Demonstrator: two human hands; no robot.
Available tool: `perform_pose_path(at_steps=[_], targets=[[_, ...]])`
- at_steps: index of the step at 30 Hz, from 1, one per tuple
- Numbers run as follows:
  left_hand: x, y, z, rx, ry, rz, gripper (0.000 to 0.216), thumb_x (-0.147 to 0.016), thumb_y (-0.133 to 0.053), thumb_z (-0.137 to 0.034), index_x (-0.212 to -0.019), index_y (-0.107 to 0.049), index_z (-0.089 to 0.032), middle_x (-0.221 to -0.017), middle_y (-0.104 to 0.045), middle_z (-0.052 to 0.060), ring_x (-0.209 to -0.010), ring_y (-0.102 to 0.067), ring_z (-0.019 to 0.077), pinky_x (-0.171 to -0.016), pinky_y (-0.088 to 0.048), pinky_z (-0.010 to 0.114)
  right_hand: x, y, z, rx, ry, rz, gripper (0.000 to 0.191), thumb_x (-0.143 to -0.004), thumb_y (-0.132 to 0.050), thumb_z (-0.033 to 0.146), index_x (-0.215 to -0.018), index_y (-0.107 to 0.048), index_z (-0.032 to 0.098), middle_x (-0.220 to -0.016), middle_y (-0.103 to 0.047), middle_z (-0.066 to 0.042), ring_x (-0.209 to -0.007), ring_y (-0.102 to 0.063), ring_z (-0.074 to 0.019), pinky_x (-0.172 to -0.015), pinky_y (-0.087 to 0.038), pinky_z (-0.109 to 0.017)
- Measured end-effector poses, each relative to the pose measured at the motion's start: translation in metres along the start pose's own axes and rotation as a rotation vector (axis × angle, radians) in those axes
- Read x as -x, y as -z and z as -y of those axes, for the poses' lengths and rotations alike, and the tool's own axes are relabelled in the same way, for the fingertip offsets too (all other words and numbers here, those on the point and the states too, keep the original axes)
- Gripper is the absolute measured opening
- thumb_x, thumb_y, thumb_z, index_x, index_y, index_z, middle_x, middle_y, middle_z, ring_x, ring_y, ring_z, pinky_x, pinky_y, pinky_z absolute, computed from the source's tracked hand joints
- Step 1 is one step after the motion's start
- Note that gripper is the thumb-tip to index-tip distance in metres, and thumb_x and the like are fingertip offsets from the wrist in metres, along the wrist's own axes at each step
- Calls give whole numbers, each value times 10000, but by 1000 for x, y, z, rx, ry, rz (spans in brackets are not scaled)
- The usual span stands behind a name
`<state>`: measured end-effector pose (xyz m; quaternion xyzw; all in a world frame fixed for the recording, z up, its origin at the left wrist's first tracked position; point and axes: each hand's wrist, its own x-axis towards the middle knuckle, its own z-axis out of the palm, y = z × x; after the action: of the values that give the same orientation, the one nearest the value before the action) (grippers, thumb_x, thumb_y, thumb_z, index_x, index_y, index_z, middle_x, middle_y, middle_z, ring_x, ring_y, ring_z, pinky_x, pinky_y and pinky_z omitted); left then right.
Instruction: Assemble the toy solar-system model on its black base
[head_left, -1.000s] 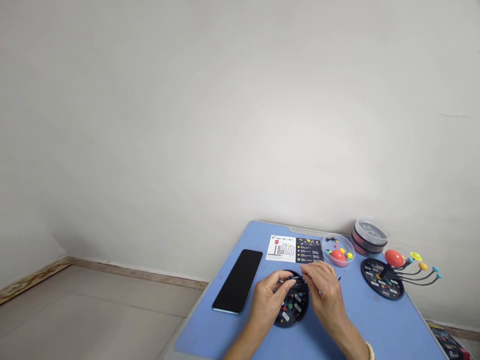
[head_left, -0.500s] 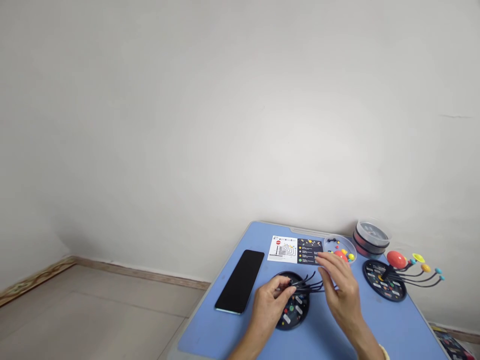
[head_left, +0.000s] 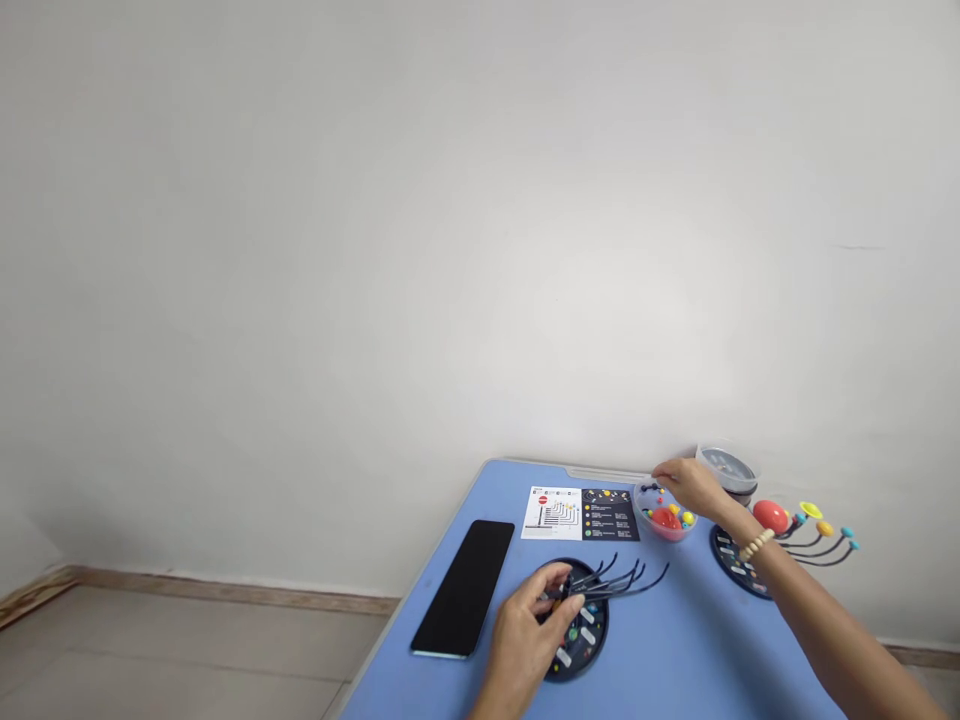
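My left hand (head_left: 526, 625) pinches the black centre post of a solar system model, with its thumb and fingers closed around the post. Several thin curved black rods (head_left: 626, 580) fan out from there to the right. Below them lies the model's round black base (head_left: 577, 668), printed with coloured planets and white labels. My right hand (head_left: 691, 484), with a beaded bracelet at the wrist, is at the far rim of a clear plastic bowl (head_left: 640, 512). Its fingers are pressed together; what they hold is hidden. Red, yellow and blue balls and small dark pieces lie in the bowl.
A black phone (head_left: 465, 588) lies at the left of the blue table (head_left: 660, 670). Behind the base is an instruction sheet (head_left: 551, 514). A finished-looking model (head_left: 771, 516) stands under my right forearm, near stacked clear round containers (head_left: 726, 466). The wall is behind.
My right hand has left the rod ends and moved up and right to the bowl's far rim. My left hand stays on the post. The view has shifted slightly.
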<state>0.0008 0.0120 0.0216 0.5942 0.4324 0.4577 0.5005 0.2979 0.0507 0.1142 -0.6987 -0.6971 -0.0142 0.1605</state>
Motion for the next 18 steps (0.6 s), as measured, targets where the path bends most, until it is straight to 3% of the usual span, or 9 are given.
perform_pose_path(at_steps=[3,5,10,18], targets=[[0,3,2,-27,-96,-47,376,-662,-741,-456,-934,-768,-198,-911,-769,77,-754,-738,247,-596,-625,270,-12,-19,-3,50,-22,170,161,-939,-573,261,-948,-715,184,-971,-741,-52,-903,-688,-191,-836,-522,-339],[-1,5,6,-51,-164,-84,390,-701,-715,-511,-930,-771,-201,-906,-770,87,-808,-737,260,-675,-631,291,-15,-28,-3,73,-32,260,211,-946,-589,335,-1049,-664,167,-1065,-693,-50,-926,-667,-187,-838,-542,-384],[-4,5,19,-94,-166,-120,478,-757,-642,-611,-971,-766,-203,-905,-758,101,-702,-727,248,-462,-591,242,-18,-38,2,118,-47,452,271,-938,-603,343,-1151,-619,177,-1168,-642,-63,-959,-649,-197,-817,-557,-390],[-6,5,22,-112,-207,-152,481,-755,-636,-642,-932,-778,-217,-814,-755,87,-627,-707,227,-376,-540,213,-27,-57,4,220,-125,437,308,-940,-601,342,-1206,-591,188,-1229,-612,-78,-1027,-631,-217,-863,-542,-423]])
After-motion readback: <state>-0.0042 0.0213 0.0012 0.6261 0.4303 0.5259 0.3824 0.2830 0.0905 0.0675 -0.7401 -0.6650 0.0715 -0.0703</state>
